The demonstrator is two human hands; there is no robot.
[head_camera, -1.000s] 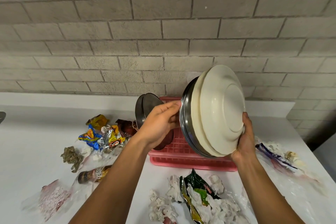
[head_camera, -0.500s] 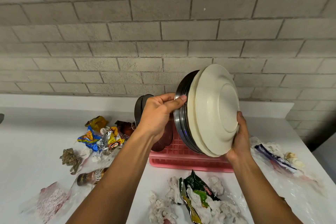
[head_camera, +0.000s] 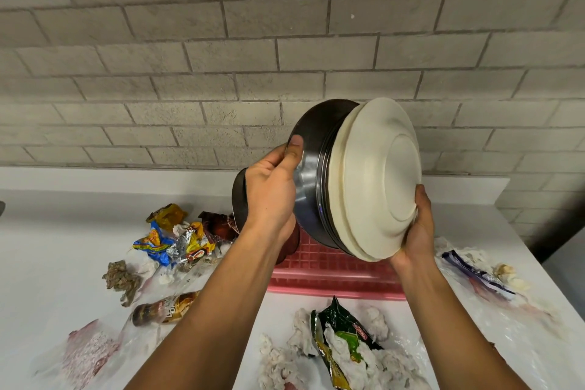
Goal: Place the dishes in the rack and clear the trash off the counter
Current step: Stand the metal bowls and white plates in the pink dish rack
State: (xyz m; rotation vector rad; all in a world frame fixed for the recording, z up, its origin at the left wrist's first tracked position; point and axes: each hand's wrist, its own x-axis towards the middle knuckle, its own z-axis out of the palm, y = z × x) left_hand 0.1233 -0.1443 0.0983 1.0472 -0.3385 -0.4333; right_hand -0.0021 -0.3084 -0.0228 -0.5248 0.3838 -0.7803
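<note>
I hold a stack of dishes on edge above the pink dish rack [head_camera: 332, 279]. The stack has cream plates [head_camera: 376, 180] on the right and steel plates [head_camera: 316, 152] on the left. My right hand [head_camera: 414, 231] grips the stack's lower right rim from below. My left hand [head_camera: 272, 196] pinches the leftmost steel plate, tilting it away from the others. Steel dishes [head_camera: 239, 199] and a dark brown dish stand in the rack behind my left hand, mostly hidden.
Trash lies on the white counter [head_camera: 47, 263]: colourful wrappers [head_camera: 171, 237] at left, a brown bottle [head_camera: 164, 310], a green packet with crumpled tissues [head_camera: 342, 339] in front, plastic bags [head_camera: 474, 272] at right. A brick wall stands behind.
My left hand has pulled the leftmost steel plate apart from the stack, opening a gap at its top. The whole stack has tilted slightly and shifted left.
</note>
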